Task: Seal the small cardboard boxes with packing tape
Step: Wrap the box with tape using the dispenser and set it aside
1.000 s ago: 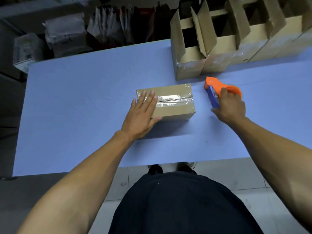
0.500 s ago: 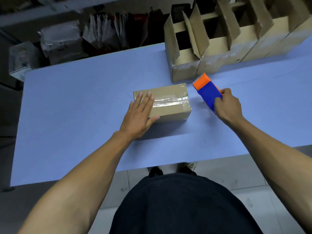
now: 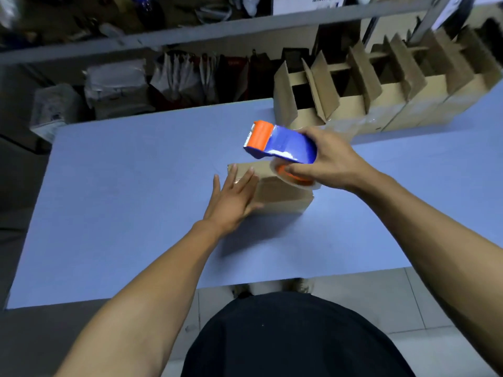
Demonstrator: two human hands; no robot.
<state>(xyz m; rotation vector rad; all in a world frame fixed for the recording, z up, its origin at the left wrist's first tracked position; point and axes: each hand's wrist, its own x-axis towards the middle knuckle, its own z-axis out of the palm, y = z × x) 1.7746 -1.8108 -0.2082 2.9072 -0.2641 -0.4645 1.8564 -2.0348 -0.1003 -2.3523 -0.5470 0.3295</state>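
Orange-and-blue tape dispenser (image 3: 280, 144) gripped in the right hand (image 3: 330, 159), fingers curled over its blue body and thumb hooked under near the orange core of the tape roll (image 3: 292, 176). Held in the air just above the right part of the small cardboard box (image 3: 277, 191), orange cutter end pointing left and away from the body. Whether roll and box top touch: cannot tell, with motion blur in that spot. Left hand (image 3: 232, 198) flat and open, fingers straight and slightly spread, pressing on the left end of the box top, thumb lying along the near face. Box lying closed on the blue table (image 3: 136, 186), roughly at its middle, long side across the view. Farther back and to the right, along the table's far edge, a row of open cardboard boxes (image 3: 381, 93) with flaps standing up, packed side by side. Beyond the table, a metal shelf (image 3: 190, 36) with white and dark bags (image 3: 174, 77) beneath it. Nearest the camera, dark clothing (image 3: 285, 338) and pale floor tiles (image 3: 419, 300).
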